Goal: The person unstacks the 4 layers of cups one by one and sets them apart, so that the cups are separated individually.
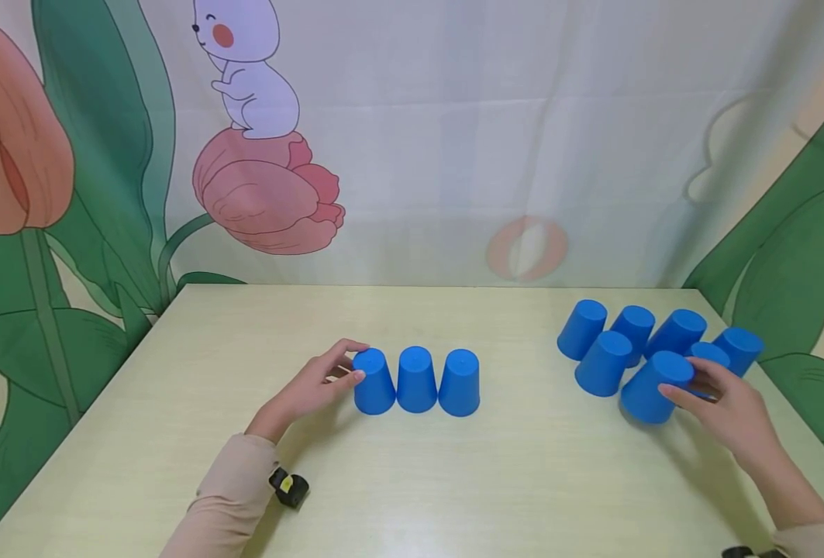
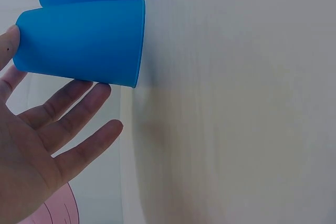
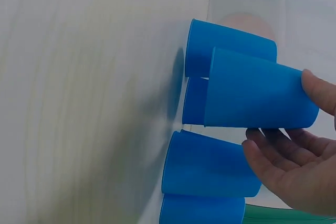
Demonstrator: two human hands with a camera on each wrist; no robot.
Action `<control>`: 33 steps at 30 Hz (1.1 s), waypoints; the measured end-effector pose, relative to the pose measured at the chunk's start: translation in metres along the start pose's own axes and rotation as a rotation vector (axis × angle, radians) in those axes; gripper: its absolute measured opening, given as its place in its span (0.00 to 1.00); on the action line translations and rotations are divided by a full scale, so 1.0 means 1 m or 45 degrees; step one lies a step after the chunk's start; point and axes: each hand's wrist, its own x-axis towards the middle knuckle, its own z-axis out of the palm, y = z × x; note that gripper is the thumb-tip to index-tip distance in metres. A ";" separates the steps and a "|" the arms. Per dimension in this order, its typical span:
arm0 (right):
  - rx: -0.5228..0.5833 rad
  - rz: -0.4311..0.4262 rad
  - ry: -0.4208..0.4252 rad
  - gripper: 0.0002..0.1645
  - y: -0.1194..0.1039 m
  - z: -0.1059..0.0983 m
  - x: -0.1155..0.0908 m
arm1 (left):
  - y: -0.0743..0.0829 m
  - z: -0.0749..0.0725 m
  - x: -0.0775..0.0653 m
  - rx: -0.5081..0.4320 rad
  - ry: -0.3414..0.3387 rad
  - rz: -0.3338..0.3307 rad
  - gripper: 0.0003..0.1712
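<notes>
Three blue cups stand upside down in a row near the middle of the table. My left hand (image 1: 317,385) pinches the leftmost cup (image 1: 375,391) near its top, with the thumb on the near side; its other fingers are spread in the left wrist view. Beside it stand the middle cup (image 1: 417,381) and the rightmost cup (image 1: 460,385). At the right, my right hand (image 1: 732,407) holds another upside-down blue cup (image 3: 252,90) near its narrow end, between thumb and fingers. Its rim is raised off the table, in front of the other cups.
Several more upside-down blue cups (image 1: 603,364) are grouped at the table's right side, close to its edge. A patterned curtain (image 1: 412,155) hangs behind the pale wooden table (image 1: 453,488). A black wrist device (image 1: 289,488) sits by the left sleeve.
</notes>
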 end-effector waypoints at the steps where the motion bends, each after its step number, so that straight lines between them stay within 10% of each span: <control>1: -0.029 0.010 0.028 0.49 0.008 0.002 0.005 | 0.000 0.000 0.000 0.002 0.000 -0.003 0.24; 10: -0.006 -0.025 0.049 0.52 0.054 0.019 0.027 | -0.004 0.001 0.002 0.000 -0.002 -0.013 0.24; 19: -0.050 -0.054 0.030 0.48 -0.001 0.004 0.003 | -0.002 0.000 0.000 0.006 0.002 -0.010 0.24; 28: 0.001 -0.094 0.414 0.38 0.040 0.026 0.035 | -0.002 -0.001 0.001 0.014 0.002 0.001 0.23; 33: 0.072 -0.195 0.354 0.34 -0.023 0.031 0.020 | -0.002 -0.004 0.005 0.038 -0.008 -0.004 0.23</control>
